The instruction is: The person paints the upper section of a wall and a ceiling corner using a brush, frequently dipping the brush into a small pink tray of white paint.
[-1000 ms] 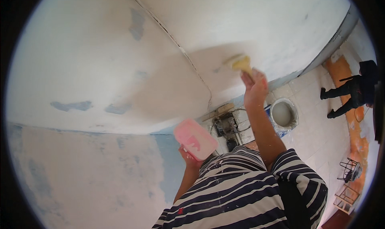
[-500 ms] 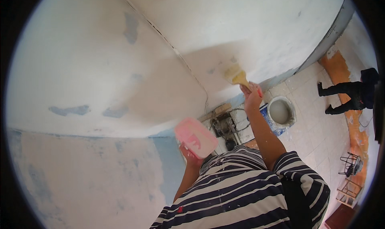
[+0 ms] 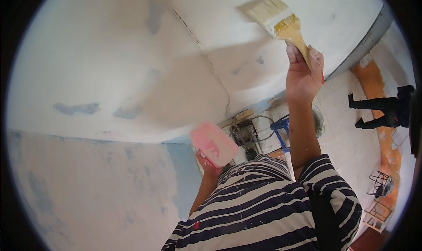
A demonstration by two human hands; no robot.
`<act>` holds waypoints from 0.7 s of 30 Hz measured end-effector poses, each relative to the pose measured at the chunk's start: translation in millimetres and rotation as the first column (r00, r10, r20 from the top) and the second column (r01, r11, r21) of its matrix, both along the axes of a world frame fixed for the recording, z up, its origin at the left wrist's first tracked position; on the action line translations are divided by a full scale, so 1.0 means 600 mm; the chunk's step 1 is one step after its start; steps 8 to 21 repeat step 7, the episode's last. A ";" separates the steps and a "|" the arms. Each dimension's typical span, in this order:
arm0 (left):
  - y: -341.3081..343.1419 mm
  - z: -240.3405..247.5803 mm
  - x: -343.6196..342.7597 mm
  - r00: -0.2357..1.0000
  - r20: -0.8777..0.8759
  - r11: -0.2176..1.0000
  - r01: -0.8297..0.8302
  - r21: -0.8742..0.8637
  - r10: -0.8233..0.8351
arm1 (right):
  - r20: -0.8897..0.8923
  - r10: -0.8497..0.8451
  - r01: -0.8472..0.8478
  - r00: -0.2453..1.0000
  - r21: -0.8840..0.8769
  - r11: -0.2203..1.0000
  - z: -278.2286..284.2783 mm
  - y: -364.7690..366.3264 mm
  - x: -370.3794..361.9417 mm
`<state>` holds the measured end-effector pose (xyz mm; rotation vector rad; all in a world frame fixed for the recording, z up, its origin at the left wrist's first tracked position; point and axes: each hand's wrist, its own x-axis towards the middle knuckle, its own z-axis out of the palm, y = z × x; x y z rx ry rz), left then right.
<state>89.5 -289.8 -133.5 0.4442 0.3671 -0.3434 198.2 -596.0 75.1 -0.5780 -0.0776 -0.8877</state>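
My right hand [image 3: 305,77] is raised and closed round the wooden handle of a wide paintbrush [image 3: 288,27]. White paint coats the bristles, whose tip lies at the pale wall [image 3: 184,75]; a small shadow hugs the brush's edge. Low in front of my body, my left hand [image 3: 207,164] grips the side of a pink plastic tub [image 3: 214,144]. Whitish paint covers much of the tub's inside. Blue-grey patches show through on the wall, and a long crack [image 3: 193,38] runs down it.
A blue plastic stool [image 3: 281,130] and a bucket [image 3: 320,121], partly hidden by my right forearm, stand on the tiled floor [image 3: 340,150]. Dark machinery [image 3: 244,134] with a hose sits by the wall's foot. Another person [image 3: 387,108] stands farther right, near chairs [image 3: 380,184].
My right hand has swung the paintbrush upward along the wall, away from its lower spot near the floor edge. The left hand keeps the pink tub in nearly the same place.
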 end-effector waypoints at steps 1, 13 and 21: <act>0.000 0.004 0.002 1.000 -0.023 1.000 0.002 -0.001 -0.002 | 0.031 -0.032 0.032 0.999 -0.006 0.999 -0.026 -0.011 -0.001; 0.016 -0.033 0.003 0.998 0.002 0.996 -0.062 0.063 0.062 | -0.408 -0.010 0.021 0.913 0.023 1.000 -0.323 -0.031 0.007; 0.016 -0.033 0.003 0.998 0.002 0.996 -0.062 0.063 0.062 | -0.408 -0.010 0.021 0.913 0.023 1.000 -0.323 -0.031 0.007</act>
